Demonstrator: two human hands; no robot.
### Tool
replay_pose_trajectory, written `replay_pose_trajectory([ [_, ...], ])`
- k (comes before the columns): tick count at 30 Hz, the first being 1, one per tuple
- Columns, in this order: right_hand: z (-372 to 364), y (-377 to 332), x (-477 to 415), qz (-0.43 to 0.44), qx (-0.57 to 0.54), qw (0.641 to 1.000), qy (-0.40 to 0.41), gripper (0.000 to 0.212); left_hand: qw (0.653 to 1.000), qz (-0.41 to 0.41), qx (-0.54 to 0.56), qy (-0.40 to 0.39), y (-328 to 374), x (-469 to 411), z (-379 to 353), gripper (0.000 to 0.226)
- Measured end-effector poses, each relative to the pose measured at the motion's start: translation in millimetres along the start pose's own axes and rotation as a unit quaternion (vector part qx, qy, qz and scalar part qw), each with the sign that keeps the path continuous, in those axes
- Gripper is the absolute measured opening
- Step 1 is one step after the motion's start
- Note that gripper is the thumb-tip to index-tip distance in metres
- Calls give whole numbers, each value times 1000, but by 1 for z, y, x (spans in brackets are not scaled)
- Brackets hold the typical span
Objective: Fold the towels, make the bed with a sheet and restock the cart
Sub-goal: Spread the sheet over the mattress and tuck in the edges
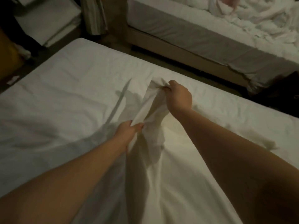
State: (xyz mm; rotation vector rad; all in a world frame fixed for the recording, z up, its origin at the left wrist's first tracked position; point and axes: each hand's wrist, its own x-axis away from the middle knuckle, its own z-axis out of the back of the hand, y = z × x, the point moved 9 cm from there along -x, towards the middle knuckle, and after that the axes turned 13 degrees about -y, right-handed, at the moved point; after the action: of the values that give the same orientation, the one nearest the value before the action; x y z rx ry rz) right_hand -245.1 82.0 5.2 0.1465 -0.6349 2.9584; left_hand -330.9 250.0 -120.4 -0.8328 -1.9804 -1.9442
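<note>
A white sheet (186, 175) lies over the near bed (72, 75) and is bunched into a raised ridge in the middle. My right hand (178, 96) grips the far end of that ridge, lifted off the mattress. My left hand (129, 130) pinches the same fold closer to me, fingers curled round the cloth. Between the two hands the sheet hangs in a taut pleat, with loose wrinkles spreading toward me.
A second bed (202, 38) with rumpled white bedding (258, 18) stands across a narrow strip of dark floor (186, 62). White pillows or cushions (48, 21) sit at the far left, with a curtain (94, 15) beside them. A yellow object (8, 62) is at the left edge.
</note>
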Motion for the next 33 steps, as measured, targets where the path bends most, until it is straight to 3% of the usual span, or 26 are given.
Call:
replay_pose_trajectory([
  [3,-19,-10,-45,-12,-24,1000,-7,16,999,6,-47,-3,17,-41,38,19],
  [6,-45,-13,-88,-15,-40,999,-30,18,998,53,-19,-32,1,-74,55,29],
  [9,-88,-14,-128,12,-40,997,-68,17,999,43,13,-27,-29,-100,69,32],
  [14,-149,10,-172,-19,-158,981,-113,19,977,72,195,-47,-59,-123,73,29],
  [18,-151,11,-187,-35,-221,970,-98,13,975,60,186,-103,-58,-121,63,28],
  [21,-148,-5,-192,-21,-268,958,-103,13,985,16,141,-97,-54,-121,71,25],
  [23,-153,-9,-191,-23,-210,971,-113,18,990,2,110,-85,-49,-118,75,20],
  [26,-159,-14,-185,-31,-39,993,-104,29,988,21,110,-106,-48,-114,71,22],
  [28,-158,-19,-181,-42,28,993,-103,31,985,31,116,-121,-49,-114,67,10],
  [33,-143,-26,-174,-26,156,983,-90,51,993,5,79,-83,-44,-116,73,12],
])
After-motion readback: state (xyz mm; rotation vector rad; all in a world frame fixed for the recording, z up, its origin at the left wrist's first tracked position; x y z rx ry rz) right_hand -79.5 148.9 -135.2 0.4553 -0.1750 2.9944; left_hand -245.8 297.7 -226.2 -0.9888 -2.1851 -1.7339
